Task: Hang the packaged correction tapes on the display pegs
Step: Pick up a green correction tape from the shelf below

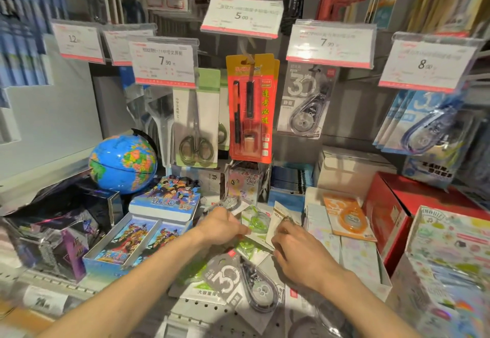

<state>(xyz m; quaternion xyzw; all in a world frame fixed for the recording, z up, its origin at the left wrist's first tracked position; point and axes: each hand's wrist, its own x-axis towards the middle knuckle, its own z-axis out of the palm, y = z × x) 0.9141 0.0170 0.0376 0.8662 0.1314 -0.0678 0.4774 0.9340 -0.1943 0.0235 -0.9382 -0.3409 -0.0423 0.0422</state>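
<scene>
Left hand (222,227): reaches over the shelf, fingers curled down onto a green tape pack (256,222); whether it truly grips the pack I cannot tell.
Right hand (297,247): fingers bent, pinching the lower edge of a white pack (277,217) that lies just right of the green one.
Hands: close together, thumbs nearly meeting over the loose packs.
Loose packs: several lie in a heap on the shelf (201,311) under and around both hands.
Grey pack (238,279): flat on the shelf, nearest the camera, marked 30, between the two forearms.
Orange pack (347,218): lies on a white box (371,266) right of the right hand, apart from it.
Hung tape (307,101): one grey pack on a peg under the 7.90 tag (328,44), up and right of the hands.
Blue packs (421,123): a row hanging under the 8.90 tag (427,64), far right.
Red pen card (252,107): hangs at centre, above the hands.
Scissors (196,128): hang left of the red card.
Globe (123,164): stands on the shelf at left, well apart from the hands.
Card boxes (148,229): just left of the left hand.
</scene>
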